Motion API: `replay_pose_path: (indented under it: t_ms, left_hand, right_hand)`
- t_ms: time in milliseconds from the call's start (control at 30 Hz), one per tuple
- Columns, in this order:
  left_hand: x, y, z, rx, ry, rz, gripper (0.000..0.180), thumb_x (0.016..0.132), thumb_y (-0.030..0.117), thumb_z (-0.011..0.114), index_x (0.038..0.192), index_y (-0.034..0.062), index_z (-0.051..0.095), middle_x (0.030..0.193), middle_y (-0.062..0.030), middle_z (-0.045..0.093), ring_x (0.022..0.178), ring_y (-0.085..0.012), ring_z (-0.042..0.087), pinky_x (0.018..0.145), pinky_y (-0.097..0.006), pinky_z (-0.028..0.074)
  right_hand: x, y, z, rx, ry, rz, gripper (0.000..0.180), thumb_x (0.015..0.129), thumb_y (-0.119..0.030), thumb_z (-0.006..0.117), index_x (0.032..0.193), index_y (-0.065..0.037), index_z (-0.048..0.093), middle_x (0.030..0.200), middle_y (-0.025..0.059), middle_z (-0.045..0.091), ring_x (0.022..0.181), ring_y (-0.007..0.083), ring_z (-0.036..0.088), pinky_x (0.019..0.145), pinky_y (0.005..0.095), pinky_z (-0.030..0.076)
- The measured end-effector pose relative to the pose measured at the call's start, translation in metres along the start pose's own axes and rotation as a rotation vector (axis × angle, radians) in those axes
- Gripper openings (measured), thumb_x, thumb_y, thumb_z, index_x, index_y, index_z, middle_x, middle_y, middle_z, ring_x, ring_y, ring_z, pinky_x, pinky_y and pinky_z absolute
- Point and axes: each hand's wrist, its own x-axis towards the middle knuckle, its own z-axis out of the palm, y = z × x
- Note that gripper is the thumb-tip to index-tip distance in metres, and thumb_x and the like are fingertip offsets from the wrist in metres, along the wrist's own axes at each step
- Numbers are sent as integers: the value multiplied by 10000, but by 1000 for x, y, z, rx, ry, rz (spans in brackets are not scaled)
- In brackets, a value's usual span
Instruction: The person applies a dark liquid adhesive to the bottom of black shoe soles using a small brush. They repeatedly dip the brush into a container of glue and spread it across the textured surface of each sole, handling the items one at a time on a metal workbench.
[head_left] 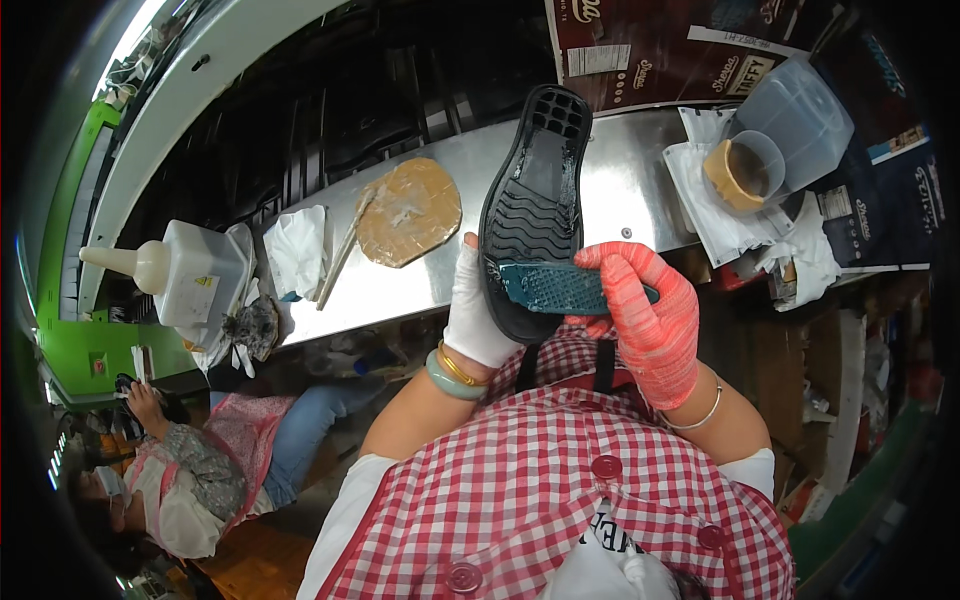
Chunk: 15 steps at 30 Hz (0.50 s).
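A black shoe sole (pixel 530 215) with a wavy tread and a grid of hollows at its far end stands tilted in front of me. My left hand (pixel 478 310), in a white glove with a bare thumb tip, is wrapped around its near left edge. Across the sole's near part lies a teal, textured, flat strip (pixel 550 289) with a wet-looking sheen; whether it is a brush or a rubber piece I cannot tell. My right hand (pixel 645 310), in a coral-red knit glove, pinches the strip's right part, fingertips close to the sole's right edge.
Beyond my hands runs a metal bench (pixel 625 180). On it are a brown round pad (pixel 410 212) with a stick (pixel 345 250), white cloth (pixel 296 250) and a white squeeze bottle (pixel 190 275). At right stand clear plastic containers (pixel 795 115). A seated person (pixel 215 460) is at lower left.
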Motion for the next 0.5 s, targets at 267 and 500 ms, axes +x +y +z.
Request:
replay_pose_path:
  t_ms: [267,500]
  left_hand:
    - [0,1,-5,-41,41,-10,728,913,655,319,1373,99,415,1334,-127,492,1199,-263,498,1032,-425,394]
    - [-1,13,-17,-186,-32,-129,673,958,573,293,1364,49,410,1331,-170,496,1183,-300,523,1023,-458,415]
  right_hand:
    - [-4,-3,-3,-105,-167,7,222,956,-164,522,1037,15,627,881,69,650,698,108,640,602,219,516]
    - [19,-11,-2,-305,-400,-81,211,946,-128,523,1052,26,620,922,76,651,713,123,643,628,228,531]
